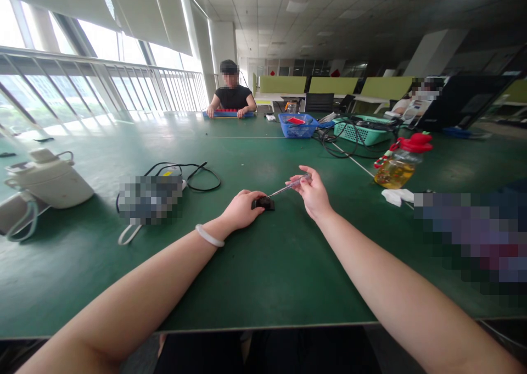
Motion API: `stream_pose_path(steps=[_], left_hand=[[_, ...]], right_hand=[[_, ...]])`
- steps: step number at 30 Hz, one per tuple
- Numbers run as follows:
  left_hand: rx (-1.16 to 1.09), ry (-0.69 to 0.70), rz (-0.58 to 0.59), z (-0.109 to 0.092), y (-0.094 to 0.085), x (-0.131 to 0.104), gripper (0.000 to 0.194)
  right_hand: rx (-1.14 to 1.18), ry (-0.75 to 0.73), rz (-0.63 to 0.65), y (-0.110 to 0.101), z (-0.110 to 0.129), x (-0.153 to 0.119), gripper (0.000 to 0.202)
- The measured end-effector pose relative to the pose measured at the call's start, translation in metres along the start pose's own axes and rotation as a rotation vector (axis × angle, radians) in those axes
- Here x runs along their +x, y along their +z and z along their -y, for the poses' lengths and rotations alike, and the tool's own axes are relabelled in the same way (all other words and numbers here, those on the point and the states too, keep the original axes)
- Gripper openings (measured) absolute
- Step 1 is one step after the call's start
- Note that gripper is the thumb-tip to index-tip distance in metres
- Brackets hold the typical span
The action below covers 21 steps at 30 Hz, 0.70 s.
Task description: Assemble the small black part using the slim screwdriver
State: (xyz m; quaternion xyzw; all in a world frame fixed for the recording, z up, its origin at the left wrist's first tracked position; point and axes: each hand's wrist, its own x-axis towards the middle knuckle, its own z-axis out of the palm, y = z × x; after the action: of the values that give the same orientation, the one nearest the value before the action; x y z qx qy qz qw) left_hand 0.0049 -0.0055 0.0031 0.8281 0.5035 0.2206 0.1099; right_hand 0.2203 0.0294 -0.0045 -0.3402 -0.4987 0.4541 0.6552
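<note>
My left hand (242, 208) is closed on the left side of a small black block-like part (267, 203) that lies on the green table (263, 269). What the part is I cannot make out. In my right hand (315, 195) is a screwdriver (293, 183) with a clear handle, gripped between thumb and fingers. Its thin metal shaft slants down to the left, and the tip meets or nearly meets the top of the black part. A white bangle circles my left wrist.
Left of my hands lie a blurred-out object (150, 198) with a black cable and a white bag-like item (53, 179). To the right stands a red-lidded bottle (399, 162). Farther back are a blue basket (298, 127), a green basket (358, 132) with cables, and a seated person (233, 96).
</note>
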Motion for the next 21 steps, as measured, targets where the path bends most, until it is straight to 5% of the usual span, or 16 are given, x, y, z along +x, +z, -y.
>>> stream_pose_path(steps=[7,15,21], left_hand=[[0.007,0.003,0.001,0.000,0.000,0.000,0.035],[0.004,-0.014,0.003,-0.003,-0.002,0.000,0.035],[0.000,-0.024,0.018,-0.006,-0.004,-0.001,0.035]], right_hand=[[-0.070,-0.058,0.077,0.000,0.003,0.000,0.034],[-0.006,0.018,0.029,0.000,-0.001,0.003,0.051],[-0.037,0.093,0.132,0.011,-0.003,-0.009,0.047]])
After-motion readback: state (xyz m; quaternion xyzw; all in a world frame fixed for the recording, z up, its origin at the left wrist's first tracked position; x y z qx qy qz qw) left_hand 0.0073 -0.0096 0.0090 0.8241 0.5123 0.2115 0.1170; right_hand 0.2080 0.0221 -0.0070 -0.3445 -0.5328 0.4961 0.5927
